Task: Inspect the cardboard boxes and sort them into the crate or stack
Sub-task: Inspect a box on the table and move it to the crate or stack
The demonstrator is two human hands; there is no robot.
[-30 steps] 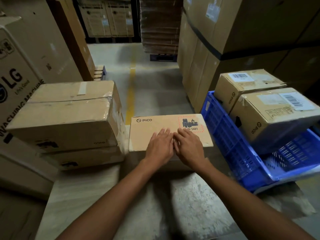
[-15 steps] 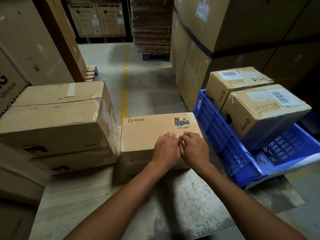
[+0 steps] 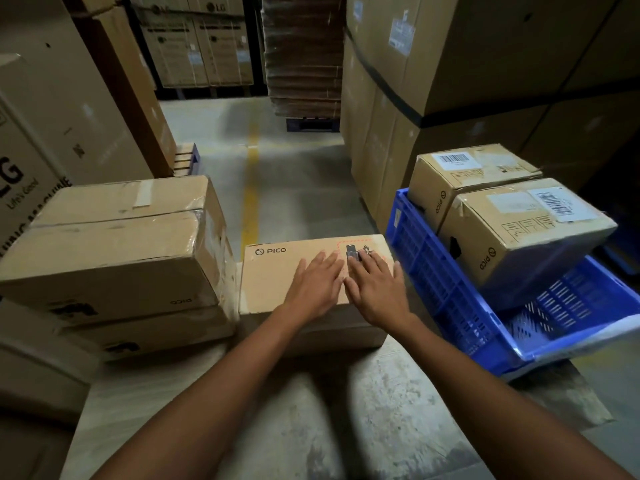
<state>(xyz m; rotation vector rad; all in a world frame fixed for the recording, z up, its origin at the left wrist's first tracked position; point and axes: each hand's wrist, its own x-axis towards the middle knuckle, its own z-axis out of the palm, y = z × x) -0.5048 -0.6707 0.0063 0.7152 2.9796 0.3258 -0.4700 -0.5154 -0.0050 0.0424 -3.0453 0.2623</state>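
Both hands have slid forward from the near edge of the box top, and their fingers have gone from curled to flat.

Items, left to right:

- Stack (image 3: 110, 251): two taped cartons, one on the other, at the left.
- Box (image 3: 273, 278): marked PICO, resting on the slab (image 3: 381, 410) between stack and crate, just beside the stack.
  - Handling, judged: stiff corrugated board with a dry, non-slippery surface, and probably light enough for one person. The corners would dent if it were dropped.
  - Best hold, judged: one palm on each short end, or fingers hooked under the bottom edges. The top gives no grip.
- Left hand (image 3: 317, 289): fingers straight and close together, palm down on the top, gripping nothing.
- Right hand (image 3: 379, 294): likewise flat, beside the left and almost touching it. Its fingertips cover part of the red-dashed label (image 3: 349, 252).
- Crate (image 3: 426, 271): blue and slotted, at the right. It holds the crated boxes, rear (image 3: 474, 174) and front (image 3: 530, 237), both leaning, with part of the floor bare.

Change noted: half a second back the label showed whole, and the hands were bunched lower on the top. The box keeps its place.
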